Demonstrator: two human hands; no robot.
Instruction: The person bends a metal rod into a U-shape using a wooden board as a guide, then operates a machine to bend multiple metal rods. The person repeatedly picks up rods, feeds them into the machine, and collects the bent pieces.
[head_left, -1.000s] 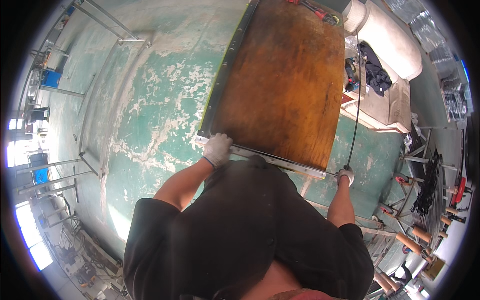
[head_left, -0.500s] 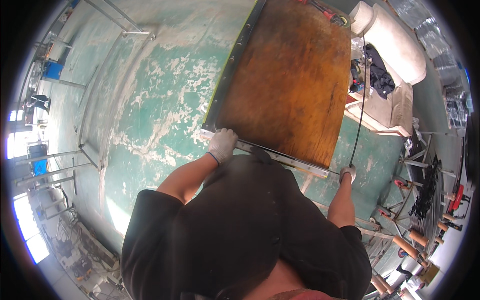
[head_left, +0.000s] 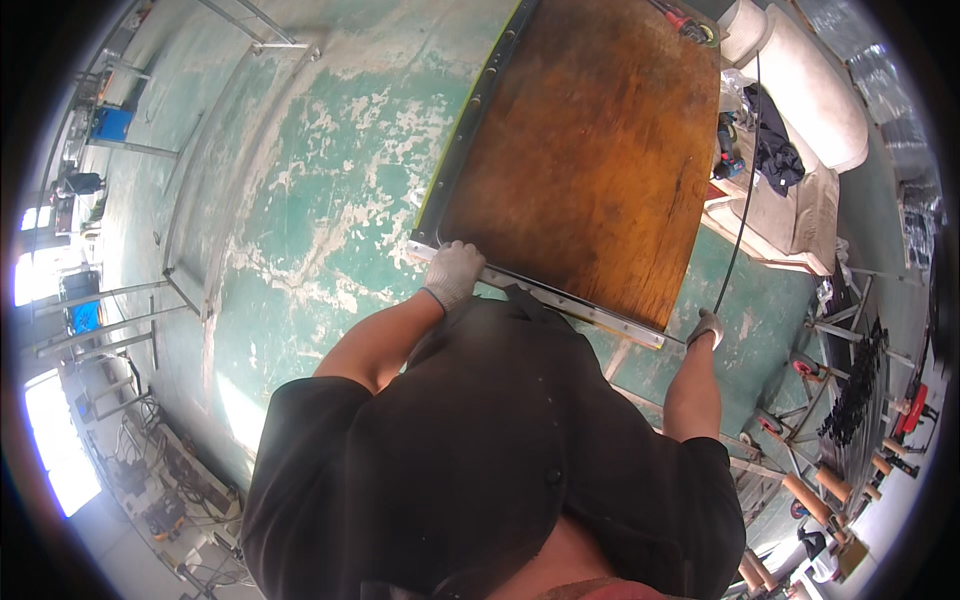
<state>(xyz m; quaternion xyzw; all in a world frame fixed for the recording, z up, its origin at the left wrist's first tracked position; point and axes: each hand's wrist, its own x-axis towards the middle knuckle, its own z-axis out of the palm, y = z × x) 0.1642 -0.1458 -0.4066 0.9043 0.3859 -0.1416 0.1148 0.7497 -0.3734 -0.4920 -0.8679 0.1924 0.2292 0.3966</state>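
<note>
Holding a long, thin black rod (head_left: 747,200) by its lower end, your closed, white-gloved right grip (head_left: 707,325) sits just beside the brown wooden surface (head_left: 590,170), off its near right corner, in the head view. Your white-gloved left grip (head_left: 456,273) lies over the silvery metal rail (head_left: 600,319); whether it clenches cannot be told. The right has edged slightly forward, suggesting a small adjustment of the rod.

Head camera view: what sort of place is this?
Probably a workshop. It has a stained wooden worktable edged with metal strips, a red tool at the table's far end, and a green floor with badly worn paint.
</note>
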